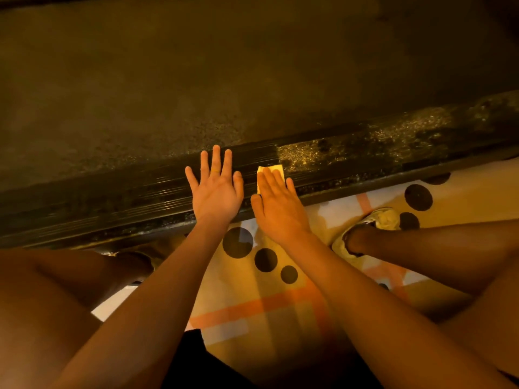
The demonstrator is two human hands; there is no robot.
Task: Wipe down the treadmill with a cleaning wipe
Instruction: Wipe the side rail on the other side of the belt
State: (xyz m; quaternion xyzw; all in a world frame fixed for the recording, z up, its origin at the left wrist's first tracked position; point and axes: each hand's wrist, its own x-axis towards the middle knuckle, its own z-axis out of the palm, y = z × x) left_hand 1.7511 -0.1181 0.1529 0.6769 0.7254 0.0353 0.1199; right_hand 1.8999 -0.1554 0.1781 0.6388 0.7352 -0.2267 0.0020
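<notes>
Leans over the near side rail (112, 203) of the treadmill (196, 80), both bare arms stretched forward. Lays the left hand (214, 192) flat on the ribbed black rail, fingers (216, 158) straight and spread wide, holding nothing. Sets the right hand (278, 209) just beside it, not touching, with its fingers (273, 179) straight and close together on top of a small folded cleaning wipe (273, 168), pale yellow in the warm light. Pins the wipe against the top of the rail with a flat palm rather than gripping it; shows only its far edge and left edge past the fingertips and thumb.

Faces a rail that is dark and glossy to the left of the wipe and coated with pale speckled grime (351, 147) to the right, beginning just past the wipe's far right corner. Looks beyond the rail onto the broad, dull running belt (309, 66) filling the upper part of the view.

Rests over a pale floor mat (252, 313) printed with black dots and orange bands, lying against the treadmill's lower edge. Plants a light-coloured sneaker (384, 219) on the mat to the right of the right forearm, near the rail. Shows bare legs at both lower corners.
</notes>
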